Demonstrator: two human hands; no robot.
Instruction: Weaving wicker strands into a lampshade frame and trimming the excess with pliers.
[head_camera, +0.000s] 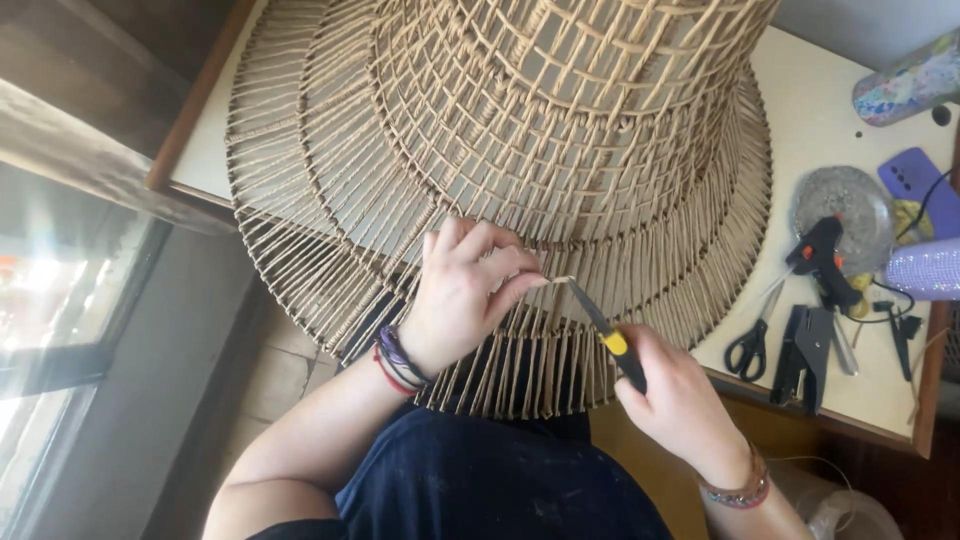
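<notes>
Here, a large tiered woven cord shade (520, 130) fills the upper centre of the frame, resting on a white table (820, 130) and overhanging its near edge. At centre, the left hand (465, 290) is closed, its fingertips pinching a cord end at the shade's lower tier. At lower right of centre, the right hand (680, 395) is wrapped around a utility knife (608, 332) with a yellow-and-black handle, blade tip touching that cord. At right lie a black stapler (803, 355), scissors (752, 340) and a glue gun (822, 255).
</notes>
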